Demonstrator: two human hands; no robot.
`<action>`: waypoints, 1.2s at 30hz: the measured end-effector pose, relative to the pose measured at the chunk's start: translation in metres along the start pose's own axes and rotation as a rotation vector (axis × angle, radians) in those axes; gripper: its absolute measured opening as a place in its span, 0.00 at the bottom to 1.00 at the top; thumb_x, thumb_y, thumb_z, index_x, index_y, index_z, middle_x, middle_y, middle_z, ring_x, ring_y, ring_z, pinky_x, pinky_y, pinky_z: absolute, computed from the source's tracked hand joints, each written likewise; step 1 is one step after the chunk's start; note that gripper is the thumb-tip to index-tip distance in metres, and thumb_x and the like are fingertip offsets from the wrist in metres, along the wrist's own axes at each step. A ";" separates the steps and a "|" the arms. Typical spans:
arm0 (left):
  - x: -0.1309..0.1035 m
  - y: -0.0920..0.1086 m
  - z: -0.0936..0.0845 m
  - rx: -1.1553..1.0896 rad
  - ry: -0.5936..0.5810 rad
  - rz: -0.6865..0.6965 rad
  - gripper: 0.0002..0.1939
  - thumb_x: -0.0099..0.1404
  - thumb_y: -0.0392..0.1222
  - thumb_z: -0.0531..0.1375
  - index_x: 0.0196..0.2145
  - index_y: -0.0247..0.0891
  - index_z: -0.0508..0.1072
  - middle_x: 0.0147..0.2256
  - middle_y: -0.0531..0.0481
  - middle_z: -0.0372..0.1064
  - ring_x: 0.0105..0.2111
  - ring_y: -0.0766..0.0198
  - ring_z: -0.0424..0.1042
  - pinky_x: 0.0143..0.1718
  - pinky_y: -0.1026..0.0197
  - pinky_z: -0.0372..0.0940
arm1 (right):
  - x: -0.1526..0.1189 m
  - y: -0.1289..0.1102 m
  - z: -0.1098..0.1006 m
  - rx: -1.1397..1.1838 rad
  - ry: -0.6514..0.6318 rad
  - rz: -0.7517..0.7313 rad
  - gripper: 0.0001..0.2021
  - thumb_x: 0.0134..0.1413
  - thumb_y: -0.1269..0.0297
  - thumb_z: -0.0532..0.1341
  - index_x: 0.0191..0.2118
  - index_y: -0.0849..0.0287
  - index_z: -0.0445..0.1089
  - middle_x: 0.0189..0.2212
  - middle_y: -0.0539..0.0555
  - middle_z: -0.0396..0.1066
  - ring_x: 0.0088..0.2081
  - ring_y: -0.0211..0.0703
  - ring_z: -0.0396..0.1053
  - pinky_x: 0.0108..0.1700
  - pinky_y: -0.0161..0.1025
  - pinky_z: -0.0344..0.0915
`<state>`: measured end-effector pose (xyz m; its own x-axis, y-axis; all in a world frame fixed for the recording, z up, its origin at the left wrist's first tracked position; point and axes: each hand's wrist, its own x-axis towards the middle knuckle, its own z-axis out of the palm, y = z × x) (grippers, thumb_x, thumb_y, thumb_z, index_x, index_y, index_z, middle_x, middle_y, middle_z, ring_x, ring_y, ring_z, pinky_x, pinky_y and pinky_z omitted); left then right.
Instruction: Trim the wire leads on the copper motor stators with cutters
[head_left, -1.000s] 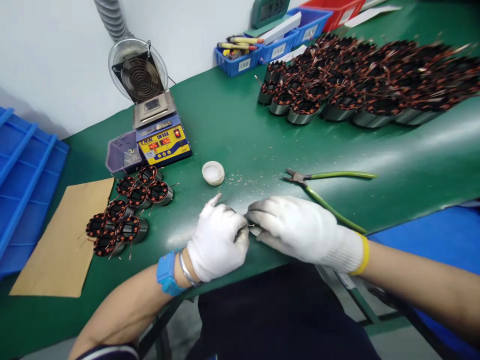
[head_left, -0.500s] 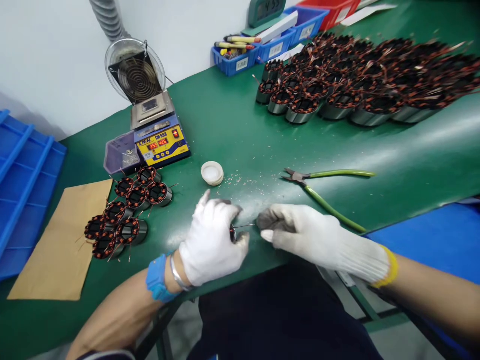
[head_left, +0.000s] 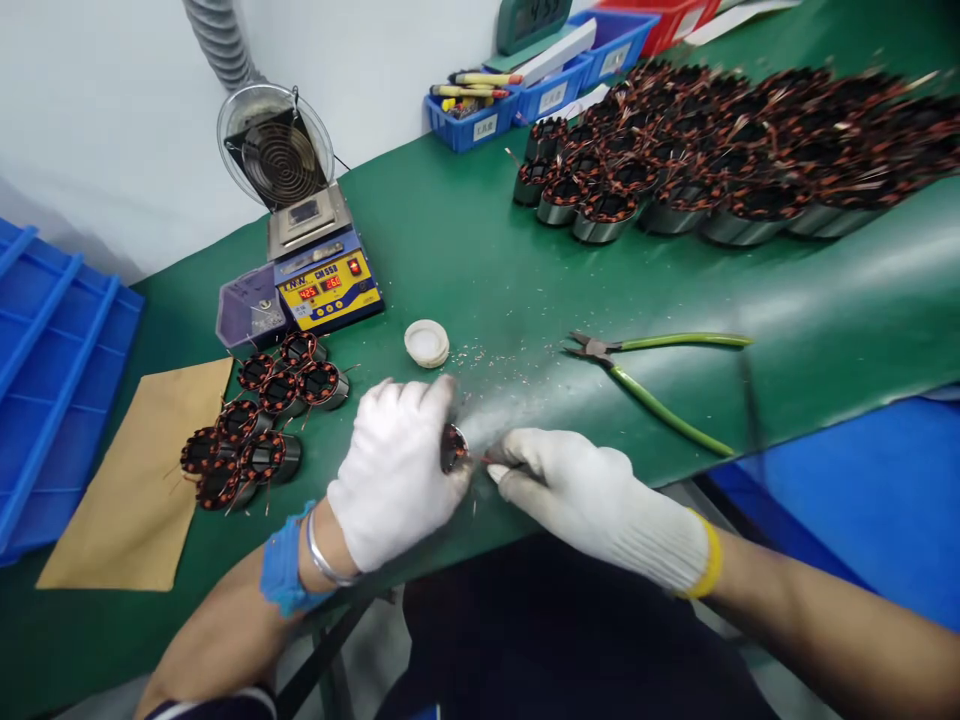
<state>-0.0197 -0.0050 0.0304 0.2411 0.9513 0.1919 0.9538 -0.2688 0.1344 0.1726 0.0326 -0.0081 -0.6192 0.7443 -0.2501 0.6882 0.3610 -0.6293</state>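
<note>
My left hand point(head_left: 397, 470), in a white glove, is wrapped round a wound motor stator point(head_left: 453, 447) close to the table's front edge. The stator's copper windings and black core show beyond the fingers; the rest is covered by the glove. To its right, my right hand point(head_left: 574, 490), gloved as well, has thumb and forefinger pinched on a thin copper wire point(head_left: 485, 460) beside the stator. Diagonal cutting pliers point(head_left: 592, 348) with green handles lie spread behind my right hand. Beyond my left hand sits a small white round dish point(head_left: 427, 343).
Wire clippings point(head_left: 499, 360) are scattered by the dish. Several stators point(head_left: 266, 455) stand at left, partly on brown cardboard point(head_left: 127, 480). A solder pot point(head_left: 330, 285) with lit displays is behind them. Rows of stators point(head_left: 604, 218) fill the back right, near blue bins point(head_left: 465, 130).
Both hands have moved left, the right one more, narrowing the gap between them. The stator has turned, so its wound face shows more. My right fingers have closed on the wire.
</note>
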 end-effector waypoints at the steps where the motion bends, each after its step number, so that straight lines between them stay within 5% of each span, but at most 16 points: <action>1: -0.001 0.001 0.002 -0.038 0.037 0.057 0.24 0.58 0.41 0.63 0.53 0.34 0.70 0.45 0.39 0.75 0.48 0.46 0.73 0.58 0.39 0.65 | 0.000 0.003 0.000 0.033 0.018 -0.006 0.10 0.61 0.61 0.55 0.37 0.54 0.74 0.32 0.52 0.77 0.33 0.44 0.74 0.29 0.36 0.55; 5: -0.004 0.004 0.019 -0.166 0.071 0.200 0.08 0.61 0.34 0.60 0.38 0.39 0.75 0.39 0.46 0.77 0.53 0.50 0.73 0.63 0.40 0.59 | 0.000 0.005 -0.002 0.129 0.112 0.031 0.10 0.58 0.60 0.55 0.34 0.54 0.73 0.29 0.51 0.77 0.30 0.43 0.73 0.30 0.37 0.61; 9: -0.004 0.005 0.033 -0.236 0.046 0.134 0.08 0.60 0.32 0.59 0.35 0.41 0.75 0.34 0.49 0.77 0.53 0.50 0.73 0.65 0.33 0.55 | 0.002 0.003 -0.003 0.225 0.211 0.080 0.11 0.54 0.56 0.56 0.32 0.54 0.73 0.26 0.52 0.75 0.28 0.45 0.71 0.31 0.39 0.63; 14: -0.003 0.007 0.032 -0.301 0.021 0.060 0.06 0.65 0.34 0.58 0.34 0.41 0.74 0.33 0.50 0.76 0.50 0.52 0.74 0.63 0.32 0.56 | 0.004 0.008 -0.002 0.460 0.180 0.107 0.14 0.54 0.53 0.56 0.34 0.56 0.73 0.21 0.50 0.71 0.25 0.43 0.67 0.28 0.39 0.63; 19: -0.001 0.009 0.032 -0.255 0.050 0.039 0.05 0.66 0.35 0.57 0.33 0.40 0.73 0.34 0.48 0.75 0.42 0.55 0.75 0.61 0.38 0.62 | 0.005 0.010 0.000 0.689 0.141 0.133 0.15 0.47 0.54 0.62 0.37 0.58 0.73 0.29 0.54 0.76 0.28 0.44 0.71 0.30 0.40 0.68; 32: -0.002 0.013 0.040 -0.299 0.194 0.014 0.05 0.63 0.35 0.58 0.29 0.42 0.68 0.30 0.50 0.73 0.35 0.58 0.73 0.56 0.45 0.67 | 0.005 0.000 0.011 0.721 0.170 0.168 0.11 0.51 0.53 0.59 0.31 0.56 0.69 0.20 0.49 0.68 0.23 0.41 0.66 0.25 0.37 0.64; 36: -0.003 0.012 0.042 -0.303 0.214 0.022 0.05 0.63 0.35 0.58 0.30 0.42 0.68 0.30 0.50 0.73 0.36 0.58 0.73 0.55 0.47 0.67 | -0.004 0.011 0.015 0.435 0.280 0.020 0.11 0.59 0.57 0.56 0.34 0.56 0.72 0.26 0.53 0.75 0.28 0.44 0.72 0.31 0.39 0.69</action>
<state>-0.0014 -0.0050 -0.0090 0.1880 0.9004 0.3923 0.8445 -0.3521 0.4035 0.1769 0.0255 -0.0254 -0.4415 0.8921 -0.0961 0.4411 0.1225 -0.8891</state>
